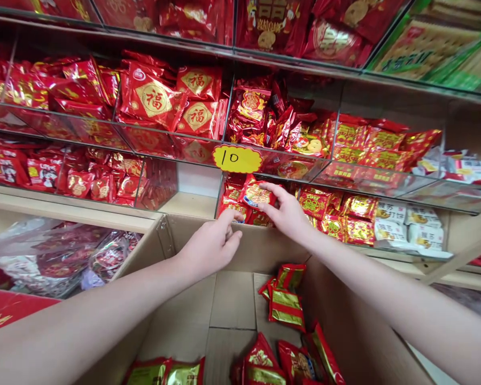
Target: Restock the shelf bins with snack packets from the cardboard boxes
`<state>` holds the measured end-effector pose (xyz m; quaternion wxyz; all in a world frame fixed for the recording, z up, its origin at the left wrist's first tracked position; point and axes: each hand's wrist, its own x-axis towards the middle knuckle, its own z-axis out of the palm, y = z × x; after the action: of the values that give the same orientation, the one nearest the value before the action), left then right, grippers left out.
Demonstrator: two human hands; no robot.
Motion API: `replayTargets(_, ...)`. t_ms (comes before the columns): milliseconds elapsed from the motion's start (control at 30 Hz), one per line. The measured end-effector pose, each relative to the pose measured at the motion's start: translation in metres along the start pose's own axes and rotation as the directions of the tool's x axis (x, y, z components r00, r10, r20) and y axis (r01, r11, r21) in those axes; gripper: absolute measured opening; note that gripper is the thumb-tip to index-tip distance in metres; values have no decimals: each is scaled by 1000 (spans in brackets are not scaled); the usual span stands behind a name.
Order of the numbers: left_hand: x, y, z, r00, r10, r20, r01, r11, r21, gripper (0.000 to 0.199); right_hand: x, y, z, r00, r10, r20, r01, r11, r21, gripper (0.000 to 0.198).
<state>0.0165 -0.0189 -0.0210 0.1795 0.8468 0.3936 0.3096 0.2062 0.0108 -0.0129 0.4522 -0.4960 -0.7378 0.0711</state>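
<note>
My right hand [292,214] pinches a small red snack packet [256,193] by its right side, between thumb and fingers. The packet lies over other red packets [233,193] in a lower shelf compartment. Just left of it, my left hand [212,240] has its index finger reaching to the front of those packets. Its thumb stands apart from the curled fingers, and nothing shows in its grasp. Below both arms is an open cardboard box [232,299], with several red and gold packets [286,307] lying loose on its bottom.
A yellow tag [238,159] marked 10 hangs above the compartment. Clear dividers and the shelf lip [272,160] bound the bins. White packets [425,236] sit farther right. Plastic-wrapped goods [64,256] lie left of the box. Upper bins hold more red packets [152,93].
</note>
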Motion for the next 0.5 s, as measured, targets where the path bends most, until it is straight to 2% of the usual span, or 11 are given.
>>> replayTargets(133,-4,2,2,998,44,49,-46,998,34,21,5,-5,15,996,-78,41,85,972,-220,42)
replayTargets(233,-4,0,1,997,42,65,-45,998,44,20,12,1,23,999,-17,33,26,961,-274,44)
replayTargets(367,-2,-3,-1,996,51,70,-55,997,58,19,28,16,28,989,115,91,-81,945,-318,67)
replayTargets(500,-3,-5,-1,992,73,100,-80,994,74,15,44,24,34,983,181,-28,-177,897,-404,56)
